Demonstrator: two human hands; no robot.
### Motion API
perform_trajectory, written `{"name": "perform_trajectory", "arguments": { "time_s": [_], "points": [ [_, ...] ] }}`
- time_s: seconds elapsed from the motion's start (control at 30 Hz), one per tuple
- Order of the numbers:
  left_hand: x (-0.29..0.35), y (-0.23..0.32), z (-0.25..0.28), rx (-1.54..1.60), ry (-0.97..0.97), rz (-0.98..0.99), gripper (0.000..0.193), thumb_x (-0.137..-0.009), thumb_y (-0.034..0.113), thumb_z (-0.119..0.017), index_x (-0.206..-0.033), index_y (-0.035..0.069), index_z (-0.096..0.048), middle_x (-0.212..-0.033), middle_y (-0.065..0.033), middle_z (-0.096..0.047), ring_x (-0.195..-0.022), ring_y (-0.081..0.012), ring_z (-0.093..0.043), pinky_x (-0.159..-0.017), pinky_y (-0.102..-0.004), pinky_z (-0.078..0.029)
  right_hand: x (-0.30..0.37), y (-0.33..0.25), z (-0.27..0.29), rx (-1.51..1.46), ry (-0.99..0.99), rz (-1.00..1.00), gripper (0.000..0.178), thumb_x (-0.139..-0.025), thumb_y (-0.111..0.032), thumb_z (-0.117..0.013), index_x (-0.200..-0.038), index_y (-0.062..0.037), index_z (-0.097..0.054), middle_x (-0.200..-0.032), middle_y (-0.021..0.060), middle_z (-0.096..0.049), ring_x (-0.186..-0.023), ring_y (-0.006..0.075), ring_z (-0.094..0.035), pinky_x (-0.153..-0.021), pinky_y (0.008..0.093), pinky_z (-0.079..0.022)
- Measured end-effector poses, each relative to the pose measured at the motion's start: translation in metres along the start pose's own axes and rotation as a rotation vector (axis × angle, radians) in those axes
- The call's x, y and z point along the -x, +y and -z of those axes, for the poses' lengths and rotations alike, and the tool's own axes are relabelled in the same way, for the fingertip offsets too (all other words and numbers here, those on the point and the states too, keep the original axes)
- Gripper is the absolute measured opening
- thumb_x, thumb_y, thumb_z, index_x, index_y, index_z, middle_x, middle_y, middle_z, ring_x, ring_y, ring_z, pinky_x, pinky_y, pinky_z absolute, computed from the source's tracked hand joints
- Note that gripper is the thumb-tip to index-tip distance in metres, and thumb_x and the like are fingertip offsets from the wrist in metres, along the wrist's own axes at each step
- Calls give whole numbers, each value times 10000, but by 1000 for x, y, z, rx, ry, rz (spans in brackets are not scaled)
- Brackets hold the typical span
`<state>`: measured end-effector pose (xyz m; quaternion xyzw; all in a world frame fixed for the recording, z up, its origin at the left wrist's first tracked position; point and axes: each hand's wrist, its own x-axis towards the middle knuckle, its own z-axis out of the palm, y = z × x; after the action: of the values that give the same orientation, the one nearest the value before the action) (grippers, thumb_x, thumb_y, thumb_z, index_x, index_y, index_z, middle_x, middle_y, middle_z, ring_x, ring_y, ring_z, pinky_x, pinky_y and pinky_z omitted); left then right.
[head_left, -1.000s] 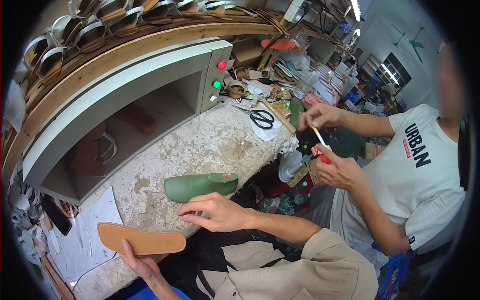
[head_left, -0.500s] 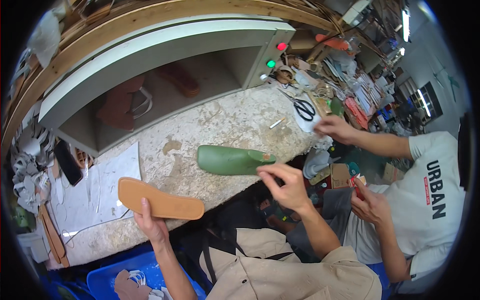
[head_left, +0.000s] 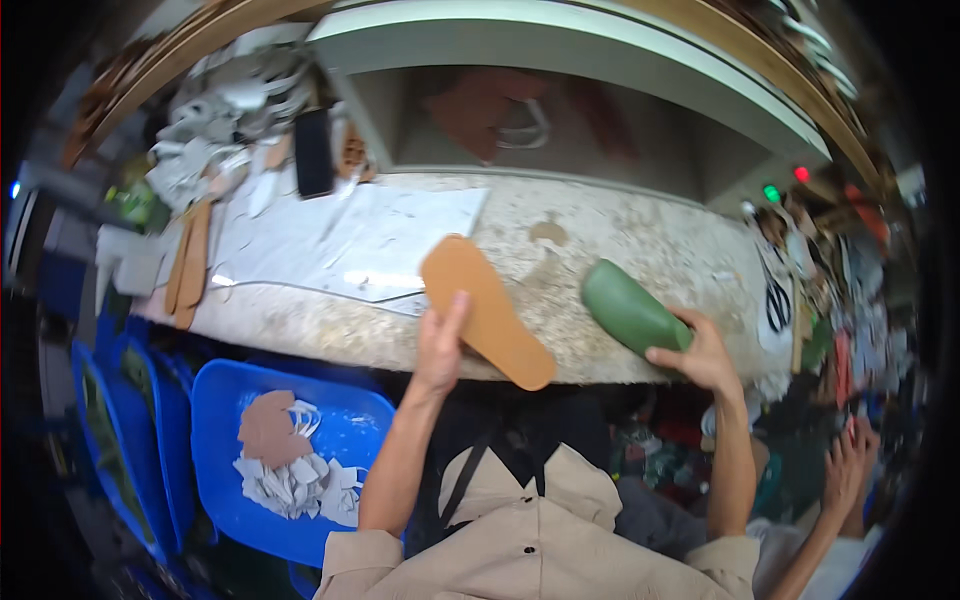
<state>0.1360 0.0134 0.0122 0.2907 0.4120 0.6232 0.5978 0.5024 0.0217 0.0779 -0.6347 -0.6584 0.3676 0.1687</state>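
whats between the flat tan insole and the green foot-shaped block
In the head view, only pale, mottled worktop lies between the tan insole and green block.

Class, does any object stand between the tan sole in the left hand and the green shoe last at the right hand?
Nothing visible does: between the tan sole in the left hand and the green shoe last in the right hand, only the stained worktop shows.

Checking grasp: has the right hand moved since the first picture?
Yes: the right hand moved right, away from the brown bench stain, to the right end of the green last.
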Motion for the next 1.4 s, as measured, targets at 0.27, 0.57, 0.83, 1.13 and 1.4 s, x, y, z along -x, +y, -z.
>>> {"name": "perform_trajectory", "arguments": {
  "time_s": [0.27, 0.57, 0.83, 1.13, 1.4],
  "points": [
    [20, -11, -68, -257, -403, 127, 434, -1116, 338, -419, -1295, -24, -580, -1214, -92, -654, -1084, -137, -605, -965, -312, -485, 63, -71, -56, -729, -42, 55, 659, -840, -136, -803, -1404, 15, -498, -1276, 95, -622, -1176, 176, -582, -1039, 343, -440],
    [-123, 40, -44, -565, -10, -114, 613, -1014, 325, -628, -1455, -46, -418, -1151, -156, -620, -819, -186, -669, -717, -346, -601, 106, -27, -81, -1191, 20, -100, 712, -800, -55, -751, -1443, 11, -453, -1289, 111, -596, -1174, 208, -592, -1010, 345, -464],
    [-278, 33, 4, -897, 185, -153, 526, -924, 128, -673, -1359, -98, -485, -1162, -199, -671, -961, -258, -719, -800, -379, -606, 142, 3, -109, -1328, 90, -99, 713, -768, -51, -739, -1408, 60, -444, -1230, 238, -632, -1031, 363, -697, -897, 483, -592],
    [-177, 59, -51, -124, -187, -93, 375, -966, 54, -622, -1327, -16, -544, -1239, -124, -633, -1104, -229, -679, -912, -372, -600, 149, -12, -101, -1316, 69, -132, 724, -755, -15, -747, -1427, 19, -479, -1257, 99, -617, -1148, 218, -609, -1000, 344, -473],
    [-27, 25, -44, -954, -118, -69, 451, -932, 98, -723, -1344, 4, -565, -1171, -108, -630, -893, -188, -687, -755, -336, -594, 162, -15, -106, -1068, -55, -43, 636, -798, -14, -741, -1384, 28, -498, -1219, 96, -625, -1120, 183, -598, -990, 327, -463]
  ]
}}
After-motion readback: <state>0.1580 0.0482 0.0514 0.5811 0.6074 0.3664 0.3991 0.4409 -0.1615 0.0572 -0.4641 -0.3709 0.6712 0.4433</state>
